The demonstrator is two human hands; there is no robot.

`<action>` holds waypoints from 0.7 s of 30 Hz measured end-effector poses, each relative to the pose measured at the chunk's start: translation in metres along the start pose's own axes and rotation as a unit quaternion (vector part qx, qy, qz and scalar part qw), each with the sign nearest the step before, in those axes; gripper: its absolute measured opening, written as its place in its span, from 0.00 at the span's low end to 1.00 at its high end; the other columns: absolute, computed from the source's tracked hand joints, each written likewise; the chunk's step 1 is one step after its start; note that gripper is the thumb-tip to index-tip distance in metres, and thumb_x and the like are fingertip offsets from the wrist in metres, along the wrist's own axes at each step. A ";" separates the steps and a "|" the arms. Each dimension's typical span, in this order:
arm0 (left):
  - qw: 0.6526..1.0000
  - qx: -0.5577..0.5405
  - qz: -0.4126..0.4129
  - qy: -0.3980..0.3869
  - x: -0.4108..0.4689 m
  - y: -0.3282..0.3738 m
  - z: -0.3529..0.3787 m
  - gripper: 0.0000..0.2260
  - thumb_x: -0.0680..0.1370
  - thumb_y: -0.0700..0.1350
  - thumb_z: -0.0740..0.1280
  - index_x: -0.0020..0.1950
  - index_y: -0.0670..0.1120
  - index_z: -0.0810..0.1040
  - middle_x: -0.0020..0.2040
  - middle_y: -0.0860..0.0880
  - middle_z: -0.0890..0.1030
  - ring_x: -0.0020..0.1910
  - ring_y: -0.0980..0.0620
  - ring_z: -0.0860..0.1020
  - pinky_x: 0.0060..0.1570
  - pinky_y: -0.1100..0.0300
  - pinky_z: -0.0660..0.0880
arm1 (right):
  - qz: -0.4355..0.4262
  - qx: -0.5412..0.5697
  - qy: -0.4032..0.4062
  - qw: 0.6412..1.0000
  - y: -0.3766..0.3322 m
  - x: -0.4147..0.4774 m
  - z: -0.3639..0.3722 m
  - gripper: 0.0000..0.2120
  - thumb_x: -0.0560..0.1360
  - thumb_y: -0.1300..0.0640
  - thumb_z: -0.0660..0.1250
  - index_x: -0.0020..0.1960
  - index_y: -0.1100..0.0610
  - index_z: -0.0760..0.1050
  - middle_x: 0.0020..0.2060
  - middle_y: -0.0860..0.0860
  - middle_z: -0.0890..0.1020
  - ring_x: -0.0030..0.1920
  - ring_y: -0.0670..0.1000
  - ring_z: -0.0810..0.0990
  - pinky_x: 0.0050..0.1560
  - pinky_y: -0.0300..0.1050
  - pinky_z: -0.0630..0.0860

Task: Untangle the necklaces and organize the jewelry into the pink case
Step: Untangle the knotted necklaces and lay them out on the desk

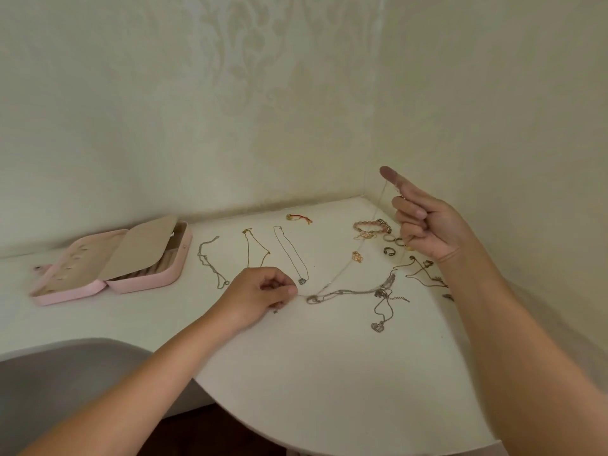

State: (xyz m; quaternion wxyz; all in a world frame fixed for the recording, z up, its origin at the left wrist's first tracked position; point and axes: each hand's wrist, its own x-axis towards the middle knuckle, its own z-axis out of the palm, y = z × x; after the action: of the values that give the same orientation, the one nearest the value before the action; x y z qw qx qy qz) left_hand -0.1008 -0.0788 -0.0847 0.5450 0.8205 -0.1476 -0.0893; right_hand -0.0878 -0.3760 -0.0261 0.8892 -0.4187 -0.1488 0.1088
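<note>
Head view. At centre frame we see the left hand [263,291] resting on the white bench [329,373], its grip pinched together on a strand at the left end of a tangle of necklaces [362,292]. From the tangle a fine chain [348,264] rises to the right hand [424,222], raised at right of centre, forefinger extended, its grip clamped on the chain's upper end. Three necklaces [256,241] lie straightened beside the pink case [112,261], which lies open at middle left.

Bare front of table [329,373]; chains [289,255] and rings [393,240] beyond
</note>
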 end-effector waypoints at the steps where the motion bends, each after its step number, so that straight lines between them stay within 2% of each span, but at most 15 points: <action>1: 0.998 -0.059 -0.016 -0.004 0.000 0.001 -0.003 0.03 0.75 0.36 0.70 0.42 0.40 0.81 0.32 0.47 0.80 0.32 0.53 0.77 0.37 0.66 0.75 | -0.006 0.003 0.005 1.000 -0.001 -0.001 -0.001 0.23 0.65 0.58 0.75 0.60 0.52 0.80 0.21 0.45 0.66 0.23 0.44 0.52 0.17 0.31 0.55; 3: 0.992 -0.121 -0.036 -0.022 -0.002 0.002 -0.007 0.03 0.77 0.34 0.67 0.45 0.39 0.80 0.33 0.45 0.80 0.32 0.52 0.78 0.36 0.65 0.77 | -0.016 0.010 0.021 1.000 -0.001 -0.003 -0.002 0.22 0.66 0.58 0.73 0.60 0.52 0.80 0.21 0.45 0.65 0.23 0.44 0.52 0.17 0.32 0.55; 4: 0.992 -0.110 -0.041 -0.041 -0.003 0.001 -0.010 0.04 0.77 0.35 0.66 0.47 0.39 0.81 0.32 0.47 0.79 0.32 0.53 0.77 0.36 0.65 0.76 | -0.021 0.011 0.033 0.999 -0.002 -0.003 -0.002 0.21 0.67 0.58 0.72 0.60 0.51 0.80 0.21 0.45 0.65 0.23 0.44 0.52 0.16 0.32 0.55; 6: 0.992 -0.045 -0.046 -0.104 -0.004 0.000 -0.018 0.06 0.79 0.37 0.65 0.49 0.39 0.82 0.30 0.51 0.76 0.31 0.55 0.75 0.35 0.66 0.73 | -0.029 0.008 0.060 0.998 -0.003 -0.004 -0.003 0.18 0.69 0.58 0.68 0.58 0.51 0.81 0.21 0.45 0.64 0.24 0.44 0.51 0.17 0.32 0.54; 8: 0.984 0.012 -0.056 -0.167 -0.004 0.001 -0.028 0.08 0.80 0.38 0.63 0.48 0.41 0.83 0.29 0.51 0.74 0.31 0.56 0.73 0.35 0.66 0.71 | -0.036 0.003 0.084 0.996 -0.003 -0.004 -0.005 0.16 0.73 0.59 0.63 0.59 0.51 0.81 0.22 0.45 0.63 0.24 0.44 0.51 0.17 0.33 0.52; 12: 0.972 0.087 -0.074 -0.207 -0.006 0.004 -0.052 0.09 0.81 0.38 0.62 0.47 0.42 0.82 0.29 0.52 0.74 0.31 0.56 0.73 0.36 0.65 0.71 | -0.037 -0.021 0.127 0.991 -0.002 -0.004 -0.014 0.17 0.75 0.59 0.60 0.62 0.53 0.73 0.24 0.45 0.64 0.21 0.43 0.55 0.17 0.32 0.55; 17: 0.942 0.168 -0.125 -0.261 -0.014 0.008 -0.084 0.07 0.80 0.40 0.63 0.49 0.43 0.82 0.31 0.52 0.74 0.34 0.57 0.74 0.40 0.65 0.73 | -0.012 -0.110 0.193 0.975 -0.003 -0.003 -0.024 0.14 0.81 0.62 0.54 0.65 0.55 0.71 0.24 0.46 0.65 0.21 0.41 0.58 0.18 0.32 0.55; 21: 0.910 0.223 -0.173 -0.305 -0.018 0.014 -0.103 0.06 0.80 0.40 0.65 0.50 0.45 0.82 0.32 0.53 0.75 0.33 0.58 0.73 0.40 0.66 0.72 | 0.008 -0.274 0.253 0.928 -0.005 -0.005 -0.025 0.16 0.82 0.64 0.54 0.68 0.56 0.69 0.24 0.47 0.66 0.21 0.43 0.58 0.19 0.35 0.53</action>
State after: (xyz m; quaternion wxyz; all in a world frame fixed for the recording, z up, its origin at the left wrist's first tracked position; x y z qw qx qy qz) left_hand -0.0878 0.0115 -0.0323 0.2524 0.8661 -0.1785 -0.3928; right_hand -0.0834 -0.3990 -0.0385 0.7472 -0.6607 0.0606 -0.0387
